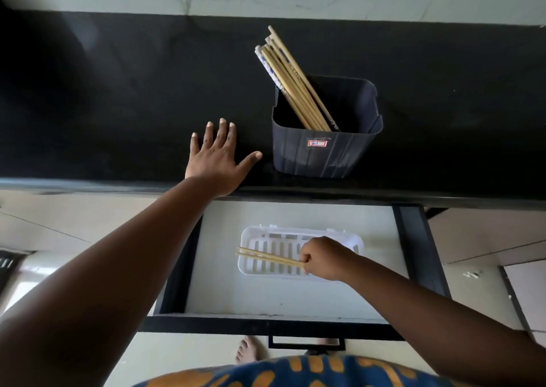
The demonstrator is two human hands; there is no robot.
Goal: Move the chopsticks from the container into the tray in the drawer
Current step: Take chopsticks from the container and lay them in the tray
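Right hand (320,259): fingers curled round one end of a pair of chopsticks (267,257), held low over the white slotted tray (251,239). The free ends point away to that hand's left, across the tray's slots. Judgement: the sticks are held roughly level and by the end so they can be laid flat along the tray's length and released without the knuckles fouling the rim. Whether the sticks already touch the tray floor cannot be told from this angle.

Left hand (217,157): flat on the black counter (118,106), fingers spread wide, holding nothing. Likely a brace while the body leans over the drawer; thumb reaches toward the container but stands apart from it.

Just beyond the left thumb, to its right: dark plastic container (322,153) on the counter, upright. The remaining chopsticks (291,79) lean in a bundle against its far-left corner, tops well clear of the rim, which leaves them easy to pinch from above. Some appear paper-wrapped.

Below and around the right hand: open drawer (413,239), pale floor, black walls; the tray sits near its middle. No sticks visible in the tray apart from the held pair.

Task state, judged: early; first pair at the point of placing, most of the bundle not yet moved. Risk: sticks landing crosswise on the rim and rolling off.

Nearest the camera: patterned garment (295,375), a bare foot (248,349) on the floor.
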